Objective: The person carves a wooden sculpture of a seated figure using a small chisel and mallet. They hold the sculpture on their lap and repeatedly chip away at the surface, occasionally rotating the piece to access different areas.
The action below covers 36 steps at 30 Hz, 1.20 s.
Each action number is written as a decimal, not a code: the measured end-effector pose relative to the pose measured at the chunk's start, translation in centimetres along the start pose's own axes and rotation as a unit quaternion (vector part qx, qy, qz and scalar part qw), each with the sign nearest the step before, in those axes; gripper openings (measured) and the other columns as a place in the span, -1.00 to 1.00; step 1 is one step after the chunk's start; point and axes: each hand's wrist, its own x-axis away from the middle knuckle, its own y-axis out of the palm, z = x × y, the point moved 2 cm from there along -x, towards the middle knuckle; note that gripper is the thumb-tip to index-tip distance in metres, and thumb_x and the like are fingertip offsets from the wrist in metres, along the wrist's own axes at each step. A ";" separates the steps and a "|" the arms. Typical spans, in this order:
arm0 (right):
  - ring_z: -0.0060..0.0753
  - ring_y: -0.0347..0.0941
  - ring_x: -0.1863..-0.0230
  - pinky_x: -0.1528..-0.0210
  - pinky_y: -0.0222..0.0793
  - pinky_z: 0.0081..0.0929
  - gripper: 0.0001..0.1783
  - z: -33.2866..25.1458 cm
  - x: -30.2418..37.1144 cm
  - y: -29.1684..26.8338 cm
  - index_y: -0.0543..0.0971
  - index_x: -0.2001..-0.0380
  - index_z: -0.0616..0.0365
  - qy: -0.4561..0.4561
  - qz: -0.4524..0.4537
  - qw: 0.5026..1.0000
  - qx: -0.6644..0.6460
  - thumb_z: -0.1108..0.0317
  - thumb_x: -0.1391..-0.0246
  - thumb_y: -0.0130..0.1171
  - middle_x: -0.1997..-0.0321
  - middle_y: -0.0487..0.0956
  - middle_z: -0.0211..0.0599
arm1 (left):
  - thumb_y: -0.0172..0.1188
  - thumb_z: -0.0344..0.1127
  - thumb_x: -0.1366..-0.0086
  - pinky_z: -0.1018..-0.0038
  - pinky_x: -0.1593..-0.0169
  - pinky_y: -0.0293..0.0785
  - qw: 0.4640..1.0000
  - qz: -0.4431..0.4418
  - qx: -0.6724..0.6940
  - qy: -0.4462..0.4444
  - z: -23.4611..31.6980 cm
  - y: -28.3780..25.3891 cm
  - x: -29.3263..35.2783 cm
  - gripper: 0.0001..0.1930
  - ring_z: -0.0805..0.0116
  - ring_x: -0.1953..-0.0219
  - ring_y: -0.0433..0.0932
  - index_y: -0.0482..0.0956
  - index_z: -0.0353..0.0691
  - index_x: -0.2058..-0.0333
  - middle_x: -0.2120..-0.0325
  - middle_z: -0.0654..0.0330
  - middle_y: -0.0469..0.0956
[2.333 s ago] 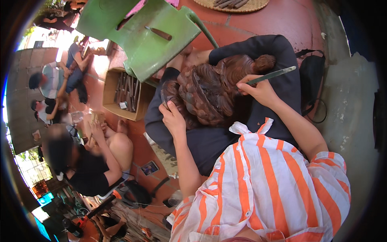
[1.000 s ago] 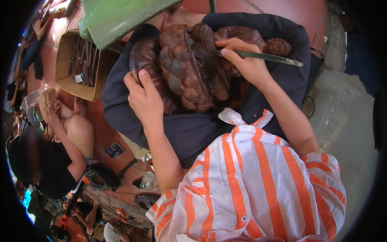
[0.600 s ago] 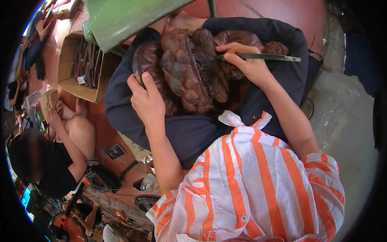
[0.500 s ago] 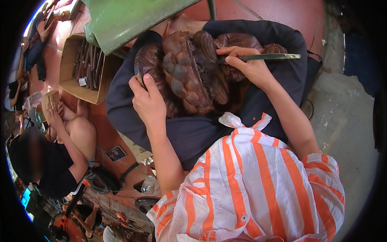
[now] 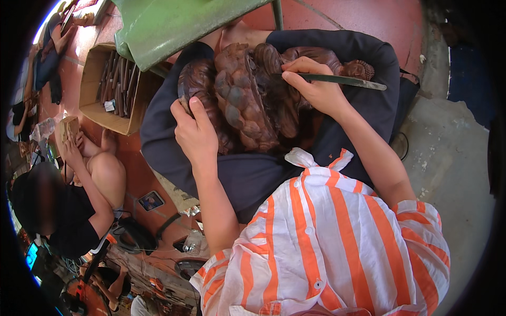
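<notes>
A dark brown wooden carving (image 5: 245, 102) lies across my lap. It has rounded scale-like bumps in the middle and a small knobbly head (image 5: 358, 69) at its right end. My left hand (image 5: 195, 124) is closed on the carving's left edge, thumb on top. My right hand (image 5: 316, 87) pinches a slim, flat, dark carving tool (image 5: 363, 82), whose pale end sticks out to the right. The tool's other end points into the dark folds at the carving's centre, and my fingers hide where it meets the wood.
A green plastic seat (image 5: 179, 26) overhangs the far side. To the left, a cardboard box (image 5: 105, 120) holds several brown sticks. A seated person (image 5: 68, 205) in black holds a wooden block. A phone-like object (image 5: 151, 200) lies on the red tiles; grey concrete (image 5: 443, 152) is at right.
The tool's outer end has swung slightly down and toward me, and my right hand has shifted a little with it. My left hand keeps its hold on the carving.
</notes>
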 end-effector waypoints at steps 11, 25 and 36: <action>-0.50 0.48 0.23 0.14 0.36 -0.52 -0.80 -0.8 0.3 -0.1 0.57 0.32 0.35 -0.004 -0.014 1.000 0.024 0.40 -0.07 0.12 0.22 0.61 -0.29 | -0.15 0.01 -0.40 0.13 0.19 0.38 1.000 -0.005 -0.001 -0.005 0.0 -0.1 0.1 -0.56 -0.23 0.26 0.54 0.36 -0.28 0.05 0.40 -0.19 0.56; -0.49 0.47 0.16 0.07 0.35 -0.52 -0.81 -0.6 0.9 -0.6 0.55 0.32 0.38 0.024 -0.045 0.998 -0.028 0.43 -0.08 0.13 0.15 0.59 -0.26 | -0.15 -0.05 -0.40 0.02 0.30 0.39 0.999 -0.002 -0.019 0.030 0.0 -0.1 0.0 -0.62 -0.29 0.36 0.53 0.31 -0.31 0.11 0.48 -0.21 0.56; -0.54 0.46 0.18 0.10 0.33 -0.55 -0.79 -0.9 0.5 -1.4 0.58 0.32 0.38 0.063 -0.076 0.994 -0.041 0.41 -0.10 0.13 0.16 0.60 -0.29 | -0.13 -0.02 -0.40 0.08 0.26 0.37 1.000 -0.003 0.006 0.008 -0.2 0.0 0.0 -0.59 -0.25 0.33 0.54 0.36 -0.28 0.08 0.46 -0.19 0.55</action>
